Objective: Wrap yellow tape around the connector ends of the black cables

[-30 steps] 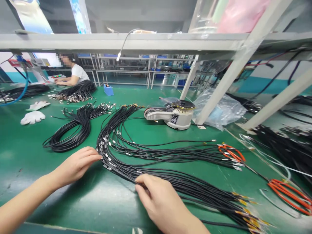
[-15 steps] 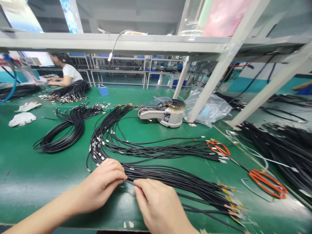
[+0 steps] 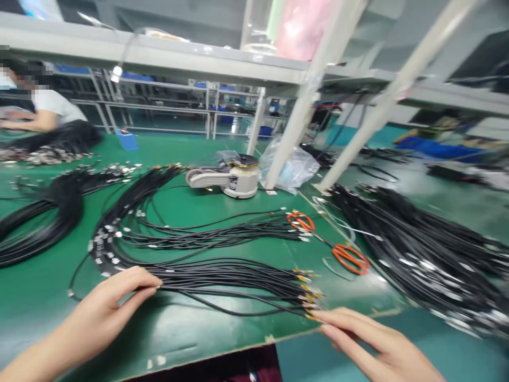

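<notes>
My left hand [image 3: 123,297] pinches a black cable between thumb and fingertips, at the near side of a cable bundle [image 3: 230,278] on the green bench. At the bench's front edge, my right hand [image 3: 369,339] has thumb and finger closed on the yellowish tip of a cable, beside the bundle's other tagged ends. The bundle curves round at the left, where many small white labels [image 3: 105,244] sit on it. Behind it, a looser group of black cables [image 3: 222,233] stretches to the right.
A white tabletop machine with a round top [image 3: 240,178] stands behind the cables. Orange loops [image 3: 350,259] lie to the right. More black cables [image 3: 417,249] are heaped at far right, and a coil [image 3: 67,212] lies at left. White posts [image 3: 298,101] carry a shelf. A person [image 3: 51,106] sits at far left.
My right hand has moved right, away from my left hand, to the cable's end. The view has turned right, so the bench things appear further left.
</notes>
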Tool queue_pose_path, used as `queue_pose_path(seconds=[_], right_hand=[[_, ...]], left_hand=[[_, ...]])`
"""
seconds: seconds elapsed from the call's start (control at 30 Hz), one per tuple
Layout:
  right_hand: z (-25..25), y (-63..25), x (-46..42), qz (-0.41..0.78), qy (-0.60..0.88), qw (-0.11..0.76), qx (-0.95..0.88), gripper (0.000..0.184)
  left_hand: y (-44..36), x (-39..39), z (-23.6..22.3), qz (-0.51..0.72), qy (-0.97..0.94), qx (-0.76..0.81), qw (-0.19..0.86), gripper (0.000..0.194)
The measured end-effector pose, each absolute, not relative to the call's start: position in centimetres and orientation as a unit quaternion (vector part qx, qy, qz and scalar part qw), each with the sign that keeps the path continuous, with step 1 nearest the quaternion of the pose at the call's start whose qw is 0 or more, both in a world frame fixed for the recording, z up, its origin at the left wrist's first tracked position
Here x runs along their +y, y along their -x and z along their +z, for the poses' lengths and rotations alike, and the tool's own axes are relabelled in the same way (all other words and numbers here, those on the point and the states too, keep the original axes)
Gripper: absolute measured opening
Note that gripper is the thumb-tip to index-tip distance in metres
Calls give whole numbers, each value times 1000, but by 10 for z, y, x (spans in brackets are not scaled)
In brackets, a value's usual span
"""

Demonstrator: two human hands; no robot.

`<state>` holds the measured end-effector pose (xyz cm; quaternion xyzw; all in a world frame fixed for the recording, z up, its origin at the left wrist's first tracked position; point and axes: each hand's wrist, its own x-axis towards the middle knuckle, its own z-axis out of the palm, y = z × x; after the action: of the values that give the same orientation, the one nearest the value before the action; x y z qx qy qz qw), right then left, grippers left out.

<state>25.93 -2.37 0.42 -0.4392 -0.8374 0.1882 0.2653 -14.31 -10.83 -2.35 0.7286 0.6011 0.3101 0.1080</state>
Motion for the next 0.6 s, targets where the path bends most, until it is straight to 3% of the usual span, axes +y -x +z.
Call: queue_pose_path(seconds=[0.2,0.4,0.6], right_hand=[[-2,-249,-41,338,493,345,-723,18],[-21,-251,-48,495,474,529,-500,19],[-27,-232,-60,541,460,561,-426,22]], left_hand=[[120,-92,-30,266,-778,543,173,15],[98,-80,-16,187,-750,571,276,19],[62,-71,4,159,-725,565,361,18]])
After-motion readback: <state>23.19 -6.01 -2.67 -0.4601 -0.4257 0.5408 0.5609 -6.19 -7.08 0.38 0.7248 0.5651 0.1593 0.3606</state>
